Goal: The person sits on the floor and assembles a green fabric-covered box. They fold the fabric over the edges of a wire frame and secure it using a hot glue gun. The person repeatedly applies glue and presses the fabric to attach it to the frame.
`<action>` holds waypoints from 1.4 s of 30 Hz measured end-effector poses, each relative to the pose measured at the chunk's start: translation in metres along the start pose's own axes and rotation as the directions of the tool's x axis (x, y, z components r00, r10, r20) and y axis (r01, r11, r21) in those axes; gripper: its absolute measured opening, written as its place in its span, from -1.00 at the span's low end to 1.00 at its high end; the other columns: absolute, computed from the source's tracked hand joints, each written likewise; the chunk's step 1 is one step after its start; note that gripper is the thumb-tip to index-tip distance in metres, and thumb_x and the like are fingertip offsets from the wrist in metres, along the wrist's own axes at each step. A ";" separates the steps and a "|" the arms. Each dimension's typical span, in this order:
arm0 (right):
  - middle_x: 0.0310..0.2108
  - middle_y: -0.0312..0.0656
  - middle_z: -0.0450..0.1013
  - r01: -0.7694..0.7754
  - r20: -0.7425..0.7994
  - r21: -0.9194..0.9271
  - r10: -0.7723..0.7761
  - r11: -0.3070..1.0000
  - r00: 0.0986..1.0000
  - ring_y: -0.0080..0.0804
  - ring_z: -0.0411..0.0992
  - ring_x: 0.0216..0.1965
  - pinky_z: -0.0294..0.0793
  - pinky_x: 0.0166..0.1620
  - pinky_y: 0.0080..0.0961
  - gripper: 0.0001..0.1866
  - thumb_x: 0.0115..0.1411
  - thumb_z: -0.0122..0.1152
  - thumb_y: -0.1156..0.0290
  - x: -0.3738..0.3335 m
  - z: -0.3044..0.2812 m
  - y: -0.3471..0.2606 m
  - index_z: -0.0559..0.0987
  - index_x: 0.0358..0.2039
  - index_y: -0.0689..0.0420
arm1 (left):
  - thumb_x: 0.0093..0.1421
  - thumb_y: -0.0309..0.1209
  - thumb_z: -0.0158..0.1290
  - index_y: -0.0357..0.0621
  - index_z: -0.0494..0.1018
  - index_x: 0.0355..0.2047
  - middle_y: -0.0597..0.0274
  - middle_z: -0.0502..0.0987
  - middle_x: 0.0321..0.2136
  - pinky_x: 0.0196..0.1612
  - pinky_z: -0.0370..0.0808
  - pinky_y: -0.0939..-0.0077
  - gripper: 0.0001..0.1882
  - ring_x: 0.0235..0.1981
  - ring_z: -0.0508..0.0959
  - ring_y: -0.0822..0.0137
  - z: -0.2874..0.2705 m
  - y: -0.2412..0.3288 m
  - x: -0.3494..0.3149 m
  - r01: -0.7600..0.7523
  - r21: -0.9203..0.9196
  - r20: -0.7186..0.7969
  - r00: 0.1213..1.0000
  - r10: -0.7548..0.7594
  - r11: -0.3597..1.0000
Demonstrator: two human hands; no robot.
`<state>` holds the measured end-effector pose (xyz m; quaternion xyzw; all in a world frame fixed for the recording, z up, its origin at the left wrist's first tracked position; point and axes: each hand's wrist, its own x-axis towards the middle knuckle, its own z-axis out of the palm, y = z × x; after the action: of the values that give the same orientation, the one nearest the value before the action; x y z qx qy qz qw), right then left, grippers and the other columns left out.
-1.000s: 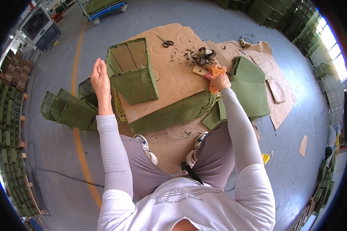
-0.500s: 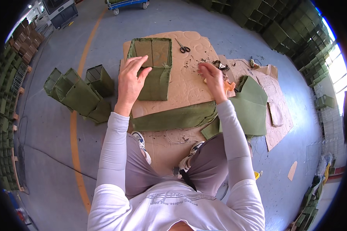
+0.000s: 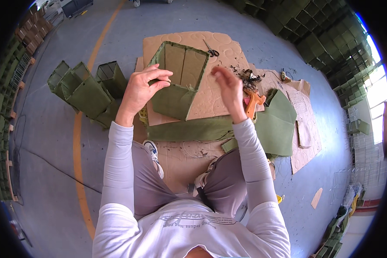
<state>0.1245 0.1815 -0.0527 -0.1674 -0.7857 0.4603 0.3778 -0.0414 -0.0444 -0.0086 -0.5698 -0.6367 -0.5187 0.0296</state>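
Observation:
A green felt box (image 3: pixel 178 81) with a middle divider lies on a cardboard sheet (image 3: pixel 228 47), its open side facing up at me. My left hand (image 3: pixel 142 88) curls around the box's left wall, thumb and fingers pinching the edge. My right hand (image 3: pixel 228 88) hovers just right of the box, motion-blurred, fingers loose and holding nothing. An orange glue gun (image 3: pixel 253 103) lies on the cardboard right beside my right wrist. I sit on the floor with my knees under my arms.
Scissors (image 3: pixel 210 50) lie at the cardboard's far edge, and a pile of dark scraps (image 3: pixel 247 77) sits behind the glue gun. A green felt strip (image 3: pixel 189 129) and folded felt piece (image 3: pixel 279 120) lie near my knees. Finished green boxes (image 3: pixel 81 90) stand at the left; stacked ones (image 3: pixel 331 38) line the right.
My left hand came in from the left and took the box's wall. My right hand left the glue gun and moved toward the box. The box's opening now faces up.

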 end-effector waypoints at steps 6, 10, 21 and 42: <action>-0.14 0.04 0.59 0.169 -0.070 -0.117 -0.178 0.979 0.982 -0.12 0.58 -0.11 0.50 -0.01 -0.33 -0.56 0.39 0.02 0.15 0.059 0.011 -0.025 0.53 0.06 0.25 | 0.08 -0.56 0.27 -0.21 0.61 -0.18 0.19 0.69 -0.38 0.25 0.39 0.25 -0.74 -0.29 0.67 0.32 -0.004 0.001 -0.001 -0.030 0.031 0.014 0.999 0.029 0.999; -0.24 0.17 0.57 0.029 0.110 -0.191 -0.008 0.981 0.994 -0.05 0.57 -0.12 0.48 -0.06 -0.29 -0.58 0.39 0.00 0.16 0.072 0.031 -0.026 0.57 0.00 0.25 | 0.06 -0.63 0.27 -0.24 0.59 -0.15 0.16 0.68 -0.32 0.08 0.50 0.35 -0.70 -0.25 0.68 0.32 0.001 0.009 0.002 -0.124 0.068 -0.066 0.990 0.128 0.990; -0.27 0.07 0.57 0.041 0.022 -0.093 -0.040 0.995 0.999 -0.10 0.55 -0.25 0.47 -0.11 -0.35 -0.64 0.37 0.00 0.24 0.060 0.037 -0.019 0.60 -0.04 0.24 | 0.00 -0.65 0.29 -0.18 0.58 -0.11 0.22 0.63 -0.43 -0.33 0.53 0.45 -0.61 -0.40 0.59 0.31 0.035 0.042 -0.011 -0.133 0.150 -0.167 0.973 0.158 0.980; -0.17 -0.07 0.57 0.314 0.004 -0.153 -0.317 0.937 0.948 -0.09 0.51 -0.09 0.49 -0.08 -0.26 -0.80 0.17 0.27 0.49 0.040 0.018 -0.056 0.67 -0.18 0.14 | 0.01 -0.64 0.27 -0.19 0.51 0.01 0.13 0.62 -0.23 -0.11 0.51 0.30 -0.50 -0.15 0.58 0.16 0.022 0.039 -0.002 0.027 0.283 -0.210 0.977 0.034 0.959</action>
<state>0.0897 0.1660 0.0070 -0.0723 -0.8312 0.3307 0.4410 0.0013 -0.0378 0.0040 -0.5020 -0.6969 -0.4796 0.1798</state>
